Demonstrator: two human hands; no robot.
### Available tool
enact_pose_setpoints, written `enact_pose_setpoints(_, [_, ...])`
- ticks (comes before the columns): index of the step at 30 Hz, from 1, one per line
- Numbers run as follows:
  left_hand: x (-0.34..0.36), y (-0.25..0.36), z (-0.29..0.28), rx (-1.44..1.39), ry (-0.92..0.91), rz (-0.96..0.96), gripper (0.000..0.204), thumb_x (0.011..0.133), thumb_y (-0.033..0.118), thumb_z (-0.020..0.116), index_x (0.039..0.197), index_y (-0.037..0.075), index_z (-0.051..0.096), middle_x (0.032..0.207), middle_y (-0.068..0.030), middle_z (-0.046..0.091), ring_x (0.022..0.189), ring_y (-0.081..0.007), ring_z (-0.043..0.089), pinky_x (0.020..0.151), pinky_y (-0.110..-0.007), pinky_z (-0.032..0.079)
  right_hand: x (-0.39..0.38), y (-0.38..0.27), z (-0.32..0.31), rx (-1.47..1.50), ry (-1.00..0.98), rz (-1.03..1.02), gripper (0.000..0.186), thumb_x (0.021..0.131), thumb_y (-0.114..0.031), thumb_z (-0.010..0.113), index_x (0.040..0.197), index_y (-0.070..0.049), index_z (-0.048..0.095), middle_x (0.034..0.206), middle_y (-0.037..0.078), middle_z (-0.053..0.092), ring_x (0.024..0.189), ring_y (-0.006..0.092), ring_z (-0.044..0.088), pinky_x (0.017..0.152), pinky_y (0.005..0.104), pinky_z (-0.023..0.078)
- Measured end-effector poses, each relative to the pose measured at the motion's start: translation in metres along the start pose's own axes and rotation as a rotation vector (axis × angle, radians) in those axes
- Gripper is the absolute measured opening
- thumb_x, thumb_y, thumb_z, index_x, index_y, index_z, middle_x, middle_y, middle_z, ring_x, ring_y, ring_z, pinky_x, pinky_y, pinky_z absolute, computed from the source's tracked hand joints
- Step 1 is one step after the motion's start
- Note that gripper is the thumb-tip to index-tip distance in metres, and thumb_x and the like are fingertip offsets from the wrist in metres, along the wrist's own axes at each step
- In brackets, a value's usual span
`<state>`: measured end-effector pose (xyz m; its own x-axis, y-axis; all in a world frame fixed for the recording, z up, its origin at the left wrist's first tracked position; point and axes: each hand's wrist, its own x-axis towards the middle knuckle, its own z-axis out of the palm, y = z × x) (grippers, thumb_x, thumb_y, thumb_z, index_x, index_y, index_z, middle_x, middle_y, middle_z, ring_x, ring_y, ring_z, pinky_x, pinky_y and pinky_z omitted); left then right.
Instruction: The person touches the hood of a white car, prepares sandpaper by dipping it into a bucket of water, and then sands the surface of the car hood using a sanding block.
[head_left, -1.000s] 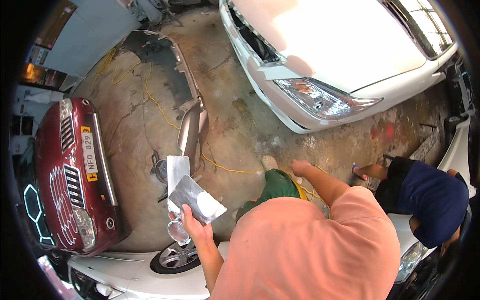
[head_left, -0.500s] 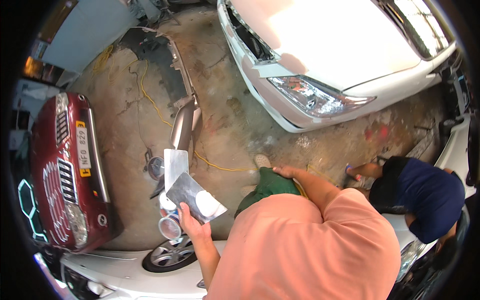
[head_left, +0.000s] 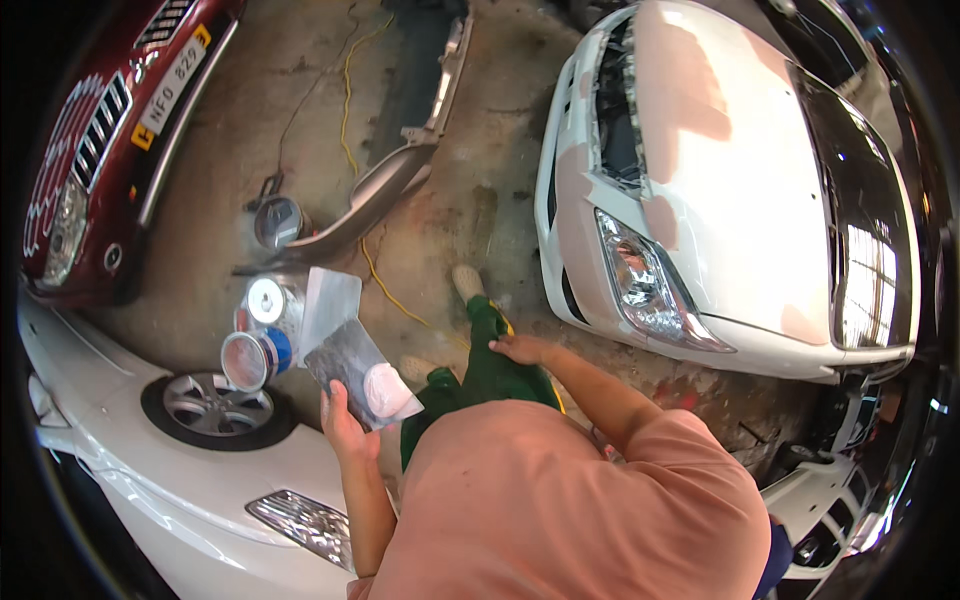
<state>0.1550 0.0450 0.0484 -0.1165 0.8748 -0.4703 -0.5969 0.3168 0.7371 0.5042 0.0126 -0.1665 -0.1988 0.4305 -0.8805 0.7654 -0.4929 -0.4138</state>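
Observation:
My left hand (head_left: pixel 348 425) is closed on the edge of a grey metal plate (head_left: pixel 345 350), held out over the floor at my left. A mound of pale pink putty (head_left: pixel 385 390) lies on the plate's near right part. A lighter grey sheet (head_left: pixel 332 300) overlaps the plate's far edge; whether the two are joined I cannot tell. Just beyond that hand stand a can with a blue side (head_left: pixel 256 358) and a larger tin with a white disc (head_left: pixel 266 300) on top. My right hand (head_left: pixel 520 348) rests on my green trouser leg, fingers extended, with nothing visible in it.
A white car with pinkish patches (head_left: pixel 700 200) stands ahead right. A dark red car (head_left: pixel 110 140) is far left, a white car (head_left: pixel 200 480) near left. A detached bumper (head_left: pixel 390 175), another tin (head_left: pixel 280 222) and a yellow cable (head_left: pixel 375 265) lie ahead on the floor.
My view has turned and shifted, so the patched car stands farther right. My left hand still holds the plate, and my right hand remains on my leg. The person in dark blue is mostly out of sight.

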Motion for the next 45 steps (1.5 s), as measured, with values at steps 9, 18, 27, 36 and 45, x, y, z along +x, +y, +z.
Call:
enact_pose_setpoints(9, [0.081,-0.040,0.045,-0.073,0.289,0.010,0.054,0.101,0.031,0.060,0.141,-0.002,0.044,0.132,-0.0146,0.057,0.119,-0.0288,0.059,0.103,-0.045,0.047,0.102,0.051,-0.151,-0.929,0.207,0.110,0.080,0.101,-0.061,0.032,0.155,-0.003,0.029,0.164,0.016,0.024,0.153,0.0333,0.017,0.120,0.0613,0.014])
enact_pose_setpoints(18, [0.163,-0.088,0.056,0.375,0.535,0.187,0.057,0.106,0.038,0.046,0.152,0.006,0.035,0.149,-0.0083,0.047,0.124,-0.0196,0.054,0.101,-0.035,0.046,0.267,0.131,-0.425,-1.474,0.225,0.409,0.076,0.102,-0.057,0.032,0.157,-0.005,0.027,0.165,0.014,0.022,0.154,0.0316,0.015,0.122,0.0566,0.008])
enact_pose_setpoints(27, [0.197,-0.102,0.067,0.839,0.345,0.245,0.062,0.110,0.033,0.026,0.154,-0.008,0.019,0.160,-0.0244,0.026,0.147,-0.0308,0.030,0.118,-0.039,0.027,0.313,0.142,-0.453,-1.563,0.418,0.447,0.072,0.102,-0.050,0.036,0.157,-0.004,0.029,0.165,0.014,0.024,0.153,0.0292,0.017,0.123,0.0519,0.008])
enact_pose_setpoints(36, [0.188,-0.111,0.064,0.154,0.534,0.178,0.063,0.110,0.034,0.026,0.153,-0.011,0.018,0.160,-0.0219,0.026,0.148,-0.0291,0.030,0.117,-0.038,0.028,0.281,0.131,-0.406,-1.619,0.231,0.380,0.075,0.102,-0.051,0.035,0.157,-0.001,0.026,0.165,0.018,0.020,0.153,0.0344,0.015,0.123,0.0497,0.010])
enact_pose_setpoints(45, [0.175,-0.107,0.041,-0.171,0.170,0.207,0.061,0.110,0.032,0.025,0.154,-0.010,0.016,0.162,-0.0210,0.023,0.149,-0.0270,0.027,0.117,-0.036,0.029,0.256,0.142,-0.349,-1.717,0.064,0.305,0.078,0.102,-0.054,0.033,0.157,0.001,0.023,0.165,0.019,0.018,0.154,0.0342,0.014,0.124,0.0486,0.008])
